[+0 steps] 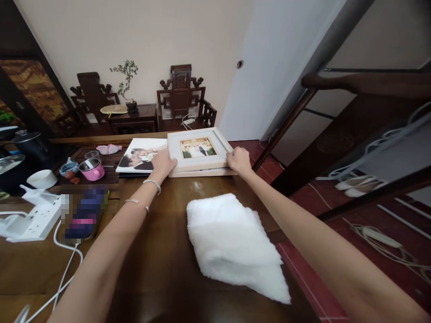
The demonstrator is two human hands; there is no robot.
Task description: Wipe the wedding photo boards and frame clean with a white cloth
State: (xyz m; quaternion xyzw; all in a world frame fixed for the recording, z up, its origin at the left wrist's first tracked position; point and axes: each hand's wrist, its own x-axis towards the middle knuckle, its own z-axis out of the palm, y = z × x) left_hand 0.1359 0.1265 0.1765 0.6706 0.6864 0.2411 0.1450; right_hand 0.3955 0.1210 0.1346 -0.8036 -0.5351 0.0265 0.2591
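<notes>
A pale wooden picture frame (220,160) with a small photo inside lies at the far edge of the wooden table, stacked on another frame or frames. My left hand (163,163) grips its left edge near the front corner, fingers curled. On the opposite side, my right hand (239,160) is closed round its right edge. Left of it lies a white photo print or album (134,154) with dark items under it, partly behind my left hand. A folded white fluffy cloth (232,242) rests on the table between my forearms.
To the left are a power strip (40,215) with cables, a phone (85,213), a pink mug (92,169), a white cup (42,179) and a black kettle (28,143). Dark wooden chairs (182,96) stand by the wall; another chair (336,134) is at the right.
</notes>
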